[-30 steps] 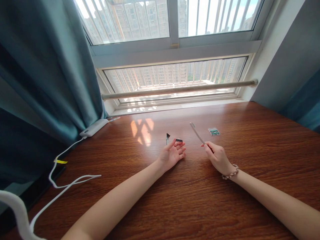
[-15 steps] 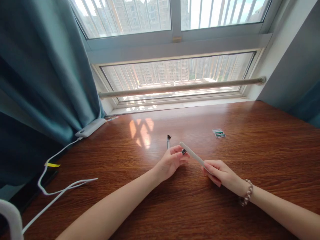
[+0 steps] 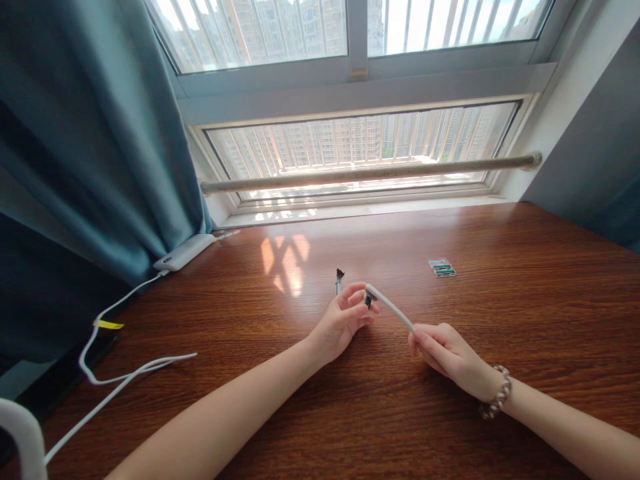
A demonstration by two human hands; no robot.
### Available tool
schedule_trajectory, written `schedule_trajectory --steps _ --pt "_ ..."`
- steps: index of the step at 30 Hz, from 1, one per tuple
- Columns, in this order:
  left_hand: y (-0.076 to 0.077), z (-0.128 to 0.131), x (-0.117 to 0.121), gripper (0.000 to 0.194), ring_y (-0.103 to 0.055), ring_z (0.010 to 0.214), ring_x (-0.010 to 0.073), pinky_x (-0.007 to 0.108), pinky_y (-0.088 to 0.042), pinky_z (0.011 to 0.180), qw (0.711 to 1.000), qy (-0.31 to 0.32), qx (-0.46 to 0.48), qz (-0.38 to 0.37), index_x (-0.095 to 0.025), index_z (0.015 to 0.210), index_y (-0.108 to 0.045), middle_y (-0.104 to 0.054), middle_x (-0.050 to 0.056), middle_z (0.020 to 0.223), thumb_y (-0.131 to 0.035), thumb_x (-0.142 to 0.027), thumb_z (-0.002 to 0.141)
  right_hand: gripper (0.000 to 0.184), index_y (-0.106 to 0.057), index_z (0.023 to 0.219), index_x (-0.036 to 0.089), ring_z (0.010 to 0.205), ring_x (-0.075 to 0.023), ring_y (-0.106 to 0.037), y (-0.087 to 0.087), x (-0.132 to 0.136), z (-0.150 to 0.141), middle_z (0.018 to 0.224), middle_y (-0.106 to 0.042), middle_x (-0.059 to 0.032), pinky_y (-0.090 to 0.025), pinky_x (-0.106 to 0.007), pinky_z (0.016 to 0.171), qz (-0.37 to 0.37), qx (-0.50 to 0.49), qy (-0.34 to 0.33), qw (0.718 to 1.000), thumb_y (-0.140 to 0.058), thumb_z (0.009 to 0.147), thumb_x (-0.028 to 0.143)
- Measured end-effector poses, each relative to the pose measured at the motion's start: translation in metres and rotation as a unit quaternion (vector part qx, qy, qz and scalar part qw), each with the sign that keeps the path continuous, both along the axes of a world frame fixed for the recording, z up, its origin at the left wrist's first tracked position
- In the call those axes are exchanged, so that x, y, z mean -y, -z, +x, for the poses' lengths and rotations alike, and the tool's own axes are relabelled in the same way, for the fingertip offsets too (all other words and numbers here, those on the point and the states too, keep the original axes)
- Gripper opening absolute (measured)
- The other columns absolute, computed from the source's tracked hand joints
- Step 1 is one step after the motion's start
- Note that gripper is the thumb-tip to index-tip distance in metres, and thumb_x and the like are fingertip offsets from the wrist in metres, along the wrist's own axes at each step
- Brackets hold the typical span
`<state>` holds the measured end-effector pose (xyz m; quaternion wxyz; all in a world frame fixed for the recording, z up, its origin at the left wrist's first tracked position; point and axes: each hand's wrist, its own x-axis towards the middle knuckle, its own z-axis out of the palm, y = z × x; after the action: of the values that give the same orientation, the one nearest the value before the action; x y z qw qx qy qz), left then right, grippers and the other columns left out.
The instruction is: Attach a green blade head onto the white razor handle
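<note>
My left hand is closed, thumb and fingers around a small black piece whose kind I cannot make out. My right hand grips the lower end of a slim white stick with a rounded tip. That tip meets the black piece at my left fingertips, and a greyish part shows under it. Just beyond my left hand, a thin silver-handled thing with a dark head, like a razor, points toward the window; its near end is hidden behind my fingers.
On the brown wooden table a small clear case with green strips lies to the right. A white box with a white cable is at the left, by the blue curtain. A rail crosses the window behind.
My right hand has shifted slightly right and turned the white stick, which now shows its narrow edge. Its tip has come onto the black piece. My left hand has hardly moved.
</note>
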<state>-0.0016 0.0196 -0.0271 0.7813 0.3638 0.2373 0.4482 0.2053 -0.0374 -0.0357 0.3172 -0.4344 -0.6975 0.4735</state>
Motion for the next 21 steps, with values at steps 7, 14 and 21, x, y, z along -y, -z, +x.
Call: schedule_trajectory --steps 7,14,21 --pt "0.0006 -0.0007 -0.0015 0.031 -0.056 0.083 0.0150 0.025 -0.041 0.069 1.000 0.006 0.009 -0.014 -0.022 0.093 -0.058 -0.058 0.002 0.094 -0.068 -0.019 0.064 0.039 -0.048 0.067 0.017 0.052 -0.0108 -0.042 -0.0019 -0.0059 0.0037 0.054 -0.044 0.0011 -0.030 -0.024 0.054 0.120 0.146 0.039 0.981 -0.026 0.090 0.040" --pt "0.0004 -0.0004 -0.0021 0.028 -0.056 0.086 0.0160 0.026 -0.041 0.070 1.000 0.007 0.010 -0.009 -0.021 0.090 -0.059 -0.058 0.003 0.095 -0.069 -0.020 0.064 0.038 -0.043 0.067 0.019 0.049 -0.0118 -0.043 0.0021 -0.0091 0.0071 0.053 -0.043 0.0013 -0.030 -0.025 0.054 0.147 0.222 0.038 0.963 -0.022 0.090 0.041" --pt "0.0031 -0.0014 -0.0028 0.029 -0.056 0.086 0.0150 0.025 -0.042 0.071 1.000 0.007 0.015 -0.002 -0.021 0.092 -0.059 -0.058 0.003 0.098 -0.069 -0.020 0.065 0.036 -0.040 0.067 0.019 0.048 -0.0120 -0.044 0.0055 -0.0088 0.0066 0.052 -0.043 0.0013 -0.028 -0.024 0.052 0.168 0.234 0.031 0.957 -0.022 0.090 0.039"
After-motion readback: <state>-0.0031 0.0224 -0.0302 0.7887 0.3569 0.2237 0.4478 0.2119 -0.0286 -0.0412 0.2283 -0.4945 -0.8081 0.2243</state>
